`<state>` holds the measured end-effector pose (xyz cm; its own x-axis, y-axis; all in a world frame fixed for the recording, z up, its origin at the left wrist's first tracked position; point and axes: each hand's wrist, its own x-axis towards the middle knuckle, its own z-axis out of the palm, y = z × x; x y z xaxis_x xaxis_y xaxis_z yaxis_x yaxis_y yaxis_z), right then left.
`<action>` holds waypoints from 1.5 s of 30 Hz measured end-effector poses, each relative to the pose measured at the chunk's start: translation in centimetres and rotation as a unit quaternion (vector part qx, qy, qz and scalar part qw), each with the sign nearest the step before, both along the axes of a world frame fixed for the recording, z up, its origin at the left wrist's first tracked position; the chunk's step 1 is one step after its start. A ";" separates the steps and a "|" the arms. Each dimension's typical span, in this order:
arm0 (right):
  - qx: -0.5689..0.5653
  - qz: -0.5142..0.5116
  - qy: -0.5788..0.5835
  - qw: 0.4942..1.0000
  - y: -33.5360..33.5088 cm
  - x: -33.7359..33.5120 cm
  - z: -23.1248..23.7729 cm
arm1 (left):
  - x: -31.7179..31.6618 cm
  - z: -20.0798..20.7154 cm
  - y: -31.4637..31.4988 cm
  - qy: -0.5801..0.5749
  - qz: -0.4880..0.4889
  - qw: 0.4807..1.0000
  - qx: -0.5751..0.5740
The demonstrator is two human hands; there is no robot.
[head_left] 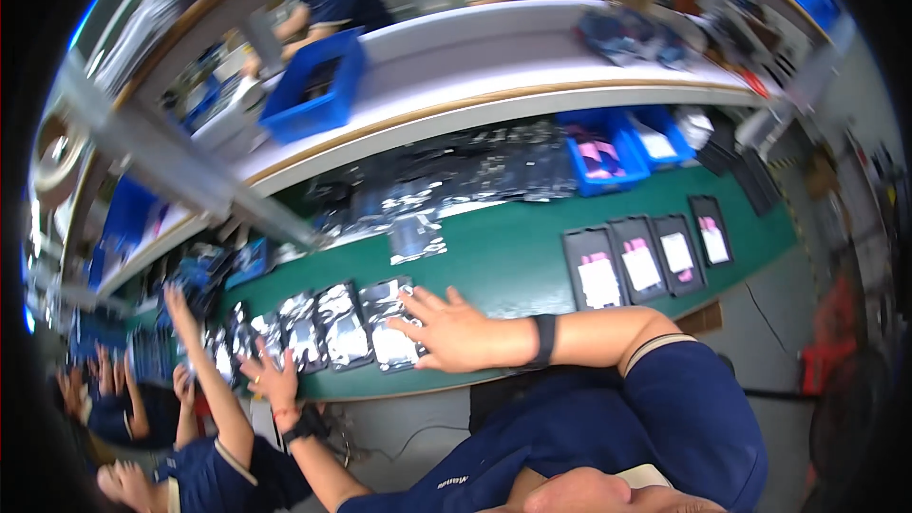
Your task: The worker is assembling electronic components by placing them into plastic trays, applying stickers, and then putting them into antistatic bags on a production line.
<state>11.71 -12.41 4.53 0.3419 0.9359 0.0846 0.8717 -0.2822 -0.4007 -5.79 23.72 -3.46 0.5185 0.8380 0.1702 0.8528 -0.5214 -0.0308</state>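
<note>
Several flat black pieces in shiny clear film lie in a row along the near edge of the green bench. My right hand (458, 331), fingers spread, rests on or just over the rightmost wrapped piece (388, 323); contact is hard to tell. At the row's left part, my left hand (274, 378) is open with fingers apart, beside another wrapped piece (299, 331). Neither hand holds anything I can see. To the right of my right hand stand several black trays, among them one tray (576, 252) with a white sheet (598, 282) and pink bits.
Behind the row is a heap of dark shiny bags (446, 171), with one loose bag (416, 237) before it. Blue bins (608, 182) sit under the shelf (456, 28), which bears another blue bin (285, 122). A co-worker's arm (223, 389) reaches in at left.
</note>
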 end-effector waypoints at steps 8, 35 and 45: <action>0.012 -0.544 -0.104 0.833 -32.2 8.6 -1.3 | 7.1 7.4 -12.4 -0.120 -0.498 0.848 -0.135; 0.056 -0.385 -0.084 0.918 -20.8 3.7 -0.7 | 14.6 6.8 -27.1 -0.156 -0.628 0.762 -0.026; 0.049 -0.043 -0.046 0.997 3.7 14.7 0.6 | 10.0 2.4 -31.9 -0.068 -0.524 0.838 -0.138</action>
<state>26.43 -8.71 5.16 0.4078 0.8888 0.2092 0.8802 -0.3217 -0.3490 4.21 -8.22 -1.08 0.9854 -0.0483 0.1631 -0.0923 -0.9572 0.2744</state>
